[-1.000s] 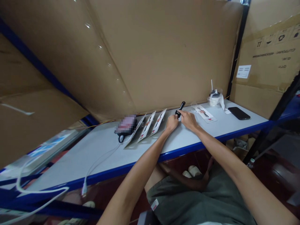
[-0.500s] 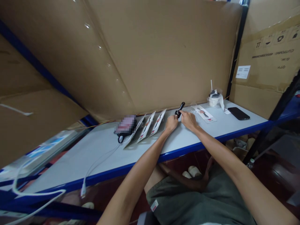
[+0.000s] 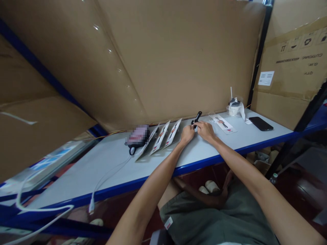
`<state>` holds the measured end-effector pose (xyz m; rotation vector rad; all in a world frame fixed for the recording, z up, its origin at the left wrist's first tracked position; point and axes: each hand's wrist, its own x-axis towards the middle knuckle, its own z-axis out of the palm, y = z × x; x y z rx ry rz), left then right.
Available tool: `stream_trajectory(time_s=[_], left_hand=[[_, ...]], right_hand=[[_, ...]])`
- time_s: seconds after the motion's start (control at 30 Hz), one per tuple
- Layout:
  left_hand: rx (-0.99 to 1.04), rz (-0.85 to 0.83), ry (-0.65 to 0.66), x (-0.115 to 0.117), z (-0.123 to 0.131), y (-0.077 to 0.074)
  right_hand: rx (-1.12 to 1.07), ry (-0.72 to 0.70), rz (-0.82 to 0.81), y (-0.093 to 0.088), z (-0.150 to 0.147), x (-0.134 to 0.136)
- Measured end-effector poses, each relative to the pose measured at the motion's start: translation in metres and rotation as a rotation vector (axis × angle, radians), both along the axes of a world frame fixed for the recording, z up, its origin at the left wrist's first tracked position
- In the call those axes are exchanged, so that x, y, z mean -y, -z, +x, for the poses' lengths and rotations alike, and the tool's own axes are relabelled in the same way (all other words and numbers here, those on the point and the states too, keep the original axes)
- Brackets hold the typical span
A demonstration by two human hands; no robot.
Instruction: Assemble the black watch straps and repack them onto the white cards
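A small black-handled tool [image 3: 198, 116] lies between my hands over the grey tabletop, its handle pointing up and away to the right; its exact kind is hidden by my fingers. My left hand [image 3: 187, 133] is closed around its near end. From the right, my right hand [image 3: 205, 130] presses its bent fingers against the same end, fingers closed. To the right lies a printed card [image 3: 224, 123] in a clear sleeve, picturing a black-handled tool. Left of my hands several similar cards [image 3: 171, 133] lean in a row.
A black pouch-like item [image 3: 138, 144] with a blurred top sits left of the cards, near a white cable [image 3: 110, 173]. Back right are a lidded cup with a straw [image 3: 234, 109] and a black phone [image 3: 261, 124]. Cardboard [image 3: 178, 58] walls the back; a blue edge [image 3: 196, 164] runs in front.
My right fingers have shifted slightly on the near end of the tool, the index finger bending more. My left hand keeps its hold. The view has moved very slightly.
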<state>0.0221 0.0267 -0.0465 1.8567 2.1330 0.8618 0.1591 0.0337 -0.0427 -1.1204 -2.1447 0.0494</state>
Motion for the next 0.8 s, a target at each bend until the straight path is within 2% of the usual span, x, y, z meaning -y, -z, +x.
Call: stream_trajectory(time_s=[0.13, 0.3, 0.47, 0.63, 0.8], left_hand=[[-0.001, -0.013, -0.001, 0.001, 0.0003, -0.0019], [-0.002, -0.017, 0.004, 0.0023, 0.0005, -0.0037], [-0.003, -0.017, 0.002, 0.0037, 0.0005, -0.0042], [-0.015, -0.042, -0.005, 0.006, 0.0021, -0.0063], [-0.041, -0.074, -0.013, 0.0093, 0.0051, -0.0098]], right_hand=[[-0.029, 0.038, -0.009, 0.0005, 0.0007, -0.0012], [-0.006, -0.021, 0.007, 0.0002, 0.0018, -0.0006], [-0.027, 0.061, -0.005, -0.0003, 0.002, -0.0011], [-0.019, -0.006, 0.016, 0.0026, 0.0022, -0.0034], [-0.074, -0.004, 0.014, 0.0039, 0.0008, -0.0046]])
